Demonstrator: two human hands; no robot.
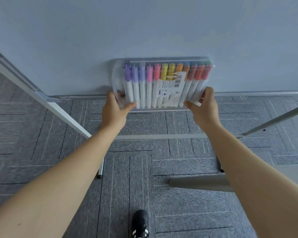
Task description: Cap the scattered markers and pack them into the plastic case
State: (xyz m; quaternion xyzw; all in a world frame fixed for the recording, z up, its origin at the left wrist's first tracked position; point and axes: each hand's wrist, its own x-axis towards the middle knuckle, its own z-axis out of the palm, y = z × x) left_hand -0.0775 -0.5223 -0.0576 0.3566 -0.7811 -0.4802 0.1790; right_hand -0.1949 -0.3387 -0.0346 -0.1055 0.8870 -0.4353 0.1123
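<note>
A clear plastic case (163, 60) is held up in the air in front of a pale blue wall. Inside it lies a row of capped markers (149, 83) with white barrels and caps running from purple through pink, yellow and orange to red. A white label with a barcode (170, 88) sits on the case front. My left hand (113, 112) grips the case's lower left corner, thumb on the front. My right hand (202, 109) grips the lower right corner the same way.
Grey carpet tiles (136, 177) cover the floor below. A white table frame (62, 109) runs diagonally at the left, with a thin leg (101, 167) under it. A grey table edge (196, 183) and metal bar (275, 121) lie at the right. My black shoe (140, 224) shows at the bottom.
</note>
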